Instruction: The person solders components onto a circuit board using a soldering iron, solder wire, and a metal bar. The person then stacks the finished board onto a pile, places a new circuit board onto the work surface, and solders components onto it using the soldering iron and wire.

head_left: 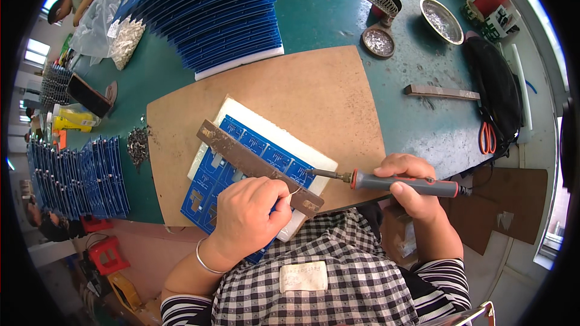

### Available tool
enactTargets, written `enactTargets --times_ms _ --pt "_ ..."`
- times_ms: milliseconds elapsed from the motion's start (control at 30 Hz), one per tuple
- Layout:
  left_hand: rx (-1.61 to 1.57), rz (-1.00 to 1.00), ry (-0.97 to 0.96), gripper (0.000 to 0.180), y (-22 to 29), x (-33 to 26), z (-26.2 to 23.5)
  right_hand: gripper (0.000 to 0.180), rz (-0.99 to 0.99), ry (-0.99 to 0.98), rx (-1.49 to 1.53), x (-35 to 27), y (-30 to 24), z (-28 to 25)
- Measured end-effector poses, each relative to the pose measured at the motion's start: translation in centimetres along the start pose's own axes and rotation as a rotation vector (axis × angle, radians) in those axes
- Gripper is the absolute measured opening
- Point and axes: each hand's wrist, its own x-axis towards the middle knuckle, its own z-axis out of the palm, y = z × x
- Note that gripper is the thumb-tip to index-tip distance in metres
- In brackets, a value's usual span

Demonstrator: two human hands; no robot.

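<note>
A blue circuit board panel (246,142) lies tilted on a white foam slab (228,108), with a brown flat bar (241,156) laid diagonally across it. My left hand (249,212) is closed at the bar's near end, pinching a thin pale strand of what looks like solder wire (295,192). Between the thumb and fingers of my right hand (418,200) is a grey and red soldering iron (396,185). Its tip points left and meets the board's right part, just beyond the bar; whether it touches a joint is too small to tell.
A brown board (314,84) lies under the work on the green table (320,0). Blue boards (223,24) stand stacked behind, more (78,175) at left. An iron stand (379,39), a metal dish (441,21), a loose bar (441,92) and scissors (487,137) lie right.
</note>
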Motion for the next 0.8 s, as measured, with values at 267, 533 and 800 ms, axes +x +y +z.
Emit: enactTargets --times_ms 267,533,800 --pt "0.035 0.02 0.016 0.016 -0.2 0.2 0.3 0.029 0.051 -0.046 -0.014 0.5 -0.5 -0.4" --pt "0.056 0.011 0.039 0.014 -0.4 0.3 0.6 0.028 0.058 -0.091 -0.027 1.3 -0.7 -0.6" --pt "0.077 0.023 0.071 0.015 -0.4 0.5 0.7 0.028 0.064 -0.14 -0.042 2.0 -1.1 -0.6"
